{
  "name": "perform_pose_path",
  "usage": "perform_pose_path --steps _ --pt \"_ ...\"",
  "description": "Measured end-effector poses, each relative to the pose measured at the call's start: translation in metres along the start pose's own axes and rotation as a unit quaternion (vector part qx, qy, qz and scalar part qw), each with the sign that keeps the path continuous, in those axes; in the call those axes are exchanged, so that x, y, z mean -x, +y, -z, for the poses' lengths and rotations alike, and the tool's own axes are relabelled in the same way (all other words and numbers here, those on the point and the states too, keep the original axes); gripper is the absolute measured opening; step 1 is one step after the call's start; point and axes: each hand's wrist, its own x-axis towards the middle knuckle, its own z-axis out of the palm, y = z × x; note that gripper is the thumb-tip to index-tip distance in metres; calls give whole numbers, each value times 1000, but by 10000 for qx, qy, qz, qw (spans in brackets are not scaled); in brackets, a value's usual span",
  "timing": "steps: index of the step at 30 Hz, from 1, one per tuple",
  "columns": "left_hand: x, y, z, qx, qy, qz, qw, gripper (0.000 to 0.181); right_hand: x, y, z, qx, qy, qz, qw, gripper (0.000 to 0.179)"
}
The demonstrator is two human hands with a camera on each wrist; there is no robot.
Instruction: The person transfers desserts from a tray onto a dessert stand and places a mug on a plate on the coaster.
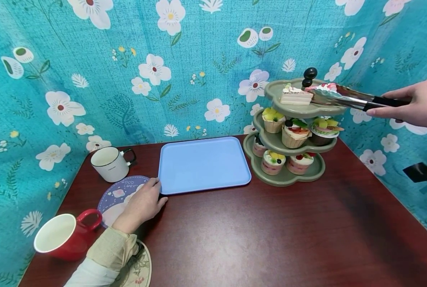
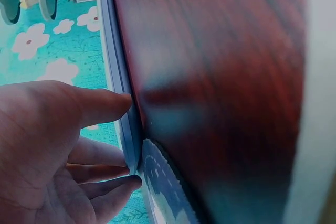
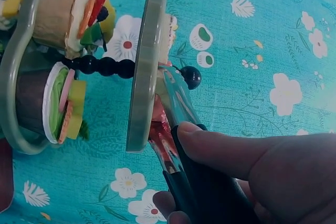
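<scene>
Right hand (image 1: 422, 104) holds tongs (image 1: 355, 102) beside cake (image 1: 295, 97) atop tiered stand (image 1: 288, 110).

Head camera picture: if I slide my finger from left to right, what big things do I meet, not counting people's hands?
Red mug → white mug → blue tray → green tiered stand → tongs.

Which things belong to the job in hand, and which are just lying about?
Likely in the job: tongs in right hand; cakes; stand; blue tray by left hand.

Seemingly lying about: white mug; red mug; round mat; floral plate.
</scene>
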Motion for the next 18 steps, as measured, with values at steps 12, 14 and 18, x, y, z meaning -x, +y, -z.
perform_pose_path --steps 12,14,18 --pt "1 1 1 -5 6 -23 10000 51 2 2 2 -19 97 -35 9999 68" --pt "0 1 1 -7 -26 -8 10000 51 3 3 2 -29 114 -65 9999 69" --pt "-1 1 1 0 -89 42 10000 53 4 6 3 -62 133 -68 9999 70"
